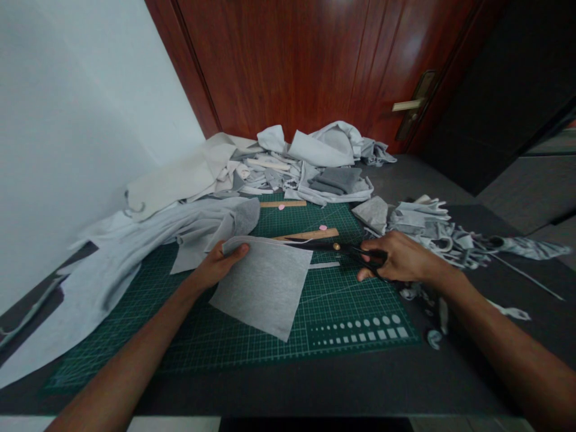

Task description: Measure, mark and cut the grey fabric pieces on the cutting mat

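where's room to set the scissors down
Free: green cutting mat right of the grey fabric square, and the dark tabletop along the near edge. Crowded: the fabric heap at back and offcuts right of the right hand.

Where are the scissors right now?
In the head view, the black scissors are right of centre in the person's right hand, blades pointing left along the top edge of the grey fabric square, just below the wooden ruler.

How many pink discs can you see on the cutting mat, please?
2. One pink disc sits on the farther wooden ruler; the other pink disc lies at the nearer wooden ruler's upper edge. More could hide under the fabric heap.
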The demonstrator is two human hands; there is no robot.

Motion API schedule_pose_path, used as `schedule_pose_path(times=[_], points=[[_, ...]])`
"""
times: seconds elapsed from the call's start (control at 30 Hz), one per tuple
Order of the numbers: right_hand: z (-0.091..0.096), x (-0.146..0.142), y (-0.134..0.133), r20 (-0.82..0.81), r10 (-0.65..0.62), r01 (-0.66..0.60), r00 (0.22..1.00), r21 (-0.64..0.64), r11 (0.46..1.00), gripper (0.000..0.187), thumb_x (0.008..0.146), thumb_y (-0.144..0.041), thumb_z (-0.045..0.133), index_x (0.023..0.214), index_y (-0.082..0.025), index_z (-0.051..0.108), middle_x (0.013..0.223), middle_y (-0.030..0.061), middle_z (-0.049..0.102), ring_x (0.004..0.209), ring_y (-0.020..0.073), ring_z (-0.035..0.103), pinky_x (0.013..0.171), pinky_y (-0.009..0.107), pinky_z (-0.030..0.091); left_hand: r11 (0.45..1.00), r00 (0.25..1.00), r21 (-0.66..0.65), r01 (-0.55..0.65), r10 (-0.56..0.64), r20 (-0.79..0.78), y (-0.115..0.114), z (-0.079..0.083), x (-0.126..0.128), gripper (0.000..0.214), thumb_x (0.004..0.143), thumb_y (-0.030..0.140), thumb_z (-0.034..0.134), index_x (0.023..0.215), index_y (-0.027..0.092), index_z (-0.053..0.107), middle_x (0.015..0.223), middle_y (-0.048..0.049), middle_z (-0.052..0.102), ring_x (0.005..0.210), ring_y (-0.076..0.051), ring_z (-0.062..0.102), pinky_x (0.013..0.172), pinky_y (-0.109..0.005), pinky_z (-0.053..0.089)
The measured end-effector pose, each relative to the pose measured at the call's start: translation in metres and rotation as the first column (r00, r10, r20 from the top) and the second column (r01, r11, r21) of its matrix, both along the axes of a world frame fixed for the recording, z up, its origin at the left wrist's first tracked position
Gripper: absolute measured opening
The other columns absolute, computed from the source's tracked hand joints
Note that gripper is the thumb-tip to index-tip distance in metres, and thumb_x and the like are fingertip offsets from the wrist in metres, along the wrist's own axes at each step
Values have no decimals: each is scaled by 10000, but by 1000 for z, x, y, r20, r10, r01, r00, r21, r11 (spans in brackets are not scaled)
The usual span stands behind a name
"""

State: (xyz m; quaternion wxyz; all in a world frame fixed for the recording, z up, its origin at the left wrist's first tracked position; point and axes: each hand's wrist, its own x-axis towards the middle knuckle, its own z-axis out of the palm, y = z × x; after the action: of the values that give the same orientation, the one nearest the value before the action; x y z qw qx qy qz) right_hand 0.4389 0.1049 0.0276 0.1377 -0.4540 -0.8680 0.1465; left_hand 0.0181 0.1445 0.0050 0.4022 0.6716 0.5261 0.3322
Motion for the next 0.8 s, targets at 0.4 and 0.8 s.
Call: schedule_pose_path(times=[0.4,0.8], points=[[-3,2,1,-2,8,-8,1000,20,1000,282,828,-439,725,721,-192,638,562,-17,578,482,126,503,514,252,284,1000,1000,-6,3,-3,18,2,-5,-2,594,746,779,681,747,185,685,694,-21,631,637,-183,553,550,-272,451],[3,-5,-3,18,-15,16,1000,-63,998,427,783,-592,752,707,-204,591,559,-26,564,476,120,454,517,256,274,999,999,15,45,-45,-14,0,1,5,528,759,713,699,761,186,688,694,-22,655,644,-189,579,566,-272,487]])
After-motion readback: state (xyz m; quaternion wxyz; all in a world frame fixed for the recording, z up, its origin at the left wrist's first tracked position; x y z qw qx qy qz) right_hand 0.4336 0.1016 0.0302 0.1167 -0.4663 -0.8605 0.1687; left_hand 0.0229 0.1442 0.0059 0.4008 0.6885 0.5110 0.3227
